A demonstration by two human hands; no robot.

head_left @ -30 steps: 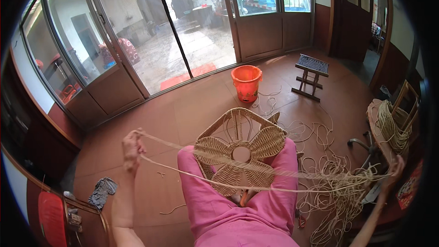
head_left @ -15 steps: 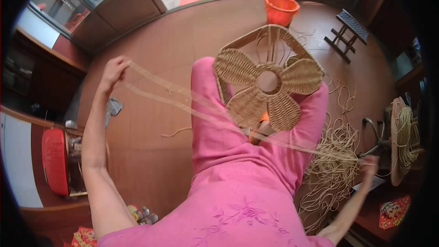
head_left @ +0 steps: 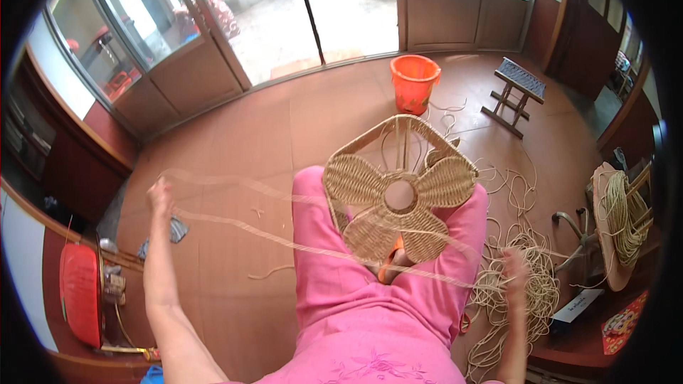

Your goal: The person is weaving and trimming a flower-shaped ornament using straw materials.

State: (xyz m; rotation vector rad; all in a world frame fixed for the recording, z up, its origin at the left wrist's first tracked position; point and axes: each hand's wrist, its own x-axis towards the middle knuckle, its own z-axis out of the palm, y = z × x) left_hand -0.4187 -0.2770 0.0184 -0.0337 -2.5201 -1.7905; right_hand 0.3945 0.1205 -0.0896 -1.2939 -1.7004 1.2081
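Observation:
Between my legs rests a tan woven piece [head_left: 445, 183] with flower-like petals around a round central hole, and a squarish woven rim behind them. My left hand [head_left: 161, 198], stretched out to the left, is closed on a pale cord [head_left: 277, 240]. Two strands of it run slackly across my pink-clad thighs toward the right. My right hand [head_left: 514, 270] is raised in front of the tangled cord heap [head_left: 533, 291]; motion smears its fingers, but the strand reaches it and it appears closed around the cord.
An orange bucket [head_left: 414, 85] and a small wooden stool [head_left: 518, 94] stand ahead on the tiled floor. At right, a coil of cord [head_left: 625, 217] hangs over a board-like surface. A red-backed chair [head_left: 80, 295] is at left. Glass doors lie beyond.
My right hand has swung inward from the far right, and my left hand has dropped lower in the view. The cord strands, taut before, now sag. My view has tilted up toward the doors.

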